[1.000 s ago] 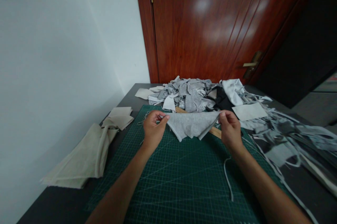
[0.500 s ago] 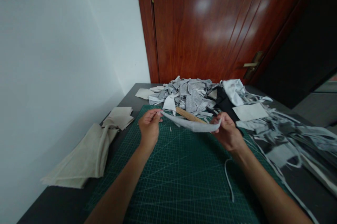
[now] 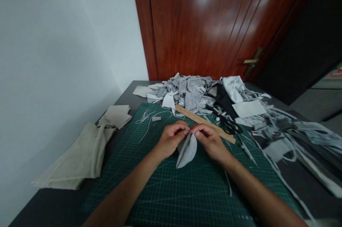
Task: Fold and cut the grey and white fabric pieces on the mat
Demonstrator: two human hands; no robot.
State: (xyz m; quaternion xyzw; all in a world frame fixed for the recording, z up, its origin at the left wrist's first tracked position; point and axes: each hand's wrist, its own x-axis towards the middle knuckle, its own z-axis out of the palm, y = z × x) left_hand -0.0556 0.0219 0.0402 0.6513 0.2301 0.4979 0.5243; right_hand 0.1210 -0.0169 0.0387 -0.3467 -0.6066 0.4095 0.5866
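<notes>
My left hand (image 3: 172,138) and my right hand (image 3: 208,141) meet above the middle of a green cutting mat (image 3: 171,188). Both pinch the top of a folded grey cloth piece (image 3: 187,151), which hangs down between them with its lower end near the mat. The fingertips of the two hands touch each other. A wooden ruler (image 3: 204,123) lies slanted on the mat just behind the hands. Black scissors (image 3: 227,123) rest to the right of the ruler.
A heap of grey and white cloth scraps (image 3: 189,93) sits at the table's far end before a red-brown door (image 3: 213,24). Folded beige cloth (image 3: 82,156) lies left of the mat. Cut strips and pieces (image 3: 288,131) cover the right side. Loose threads (image 3: 146,118) lie at the mat's far left.
My hands came together from wide apart, folding the spread grey cloth in half, and moved nearer to me. The view shifted slightly, showing the whole ruler and the scissors.
</notes>
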